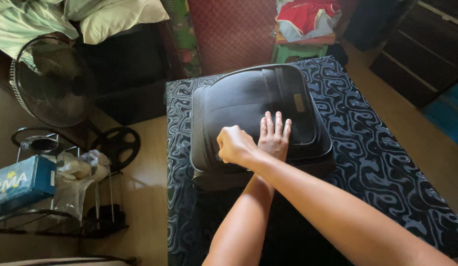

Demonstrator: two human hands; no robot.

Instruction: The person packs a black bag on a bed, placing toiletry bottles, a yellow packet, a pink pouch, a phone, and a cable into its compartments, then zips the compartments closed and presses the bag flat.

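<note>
A black soft suitcase [248,106] lies flat on a table covered with a dark cloth with a blue swirl pattern [376,152]. My forearms are crossed over the suitcase. My left hand [274,137] lies flat on the lid near its front, palm down and fingers stretched out. My right hand [234,145] is closed in a fist at the suitcase's front left edge, by the seam. Anything pinched inside that fist is hidden.
A standing fan [51,81] is on the floor at the left. Near it a wire rack [66,212] holds a blue box [22,182] and plastic bags. Folded clothes [307,19] sit on a green stool beyond the table, and dark drawers [426,49] stand at the right.
</note>
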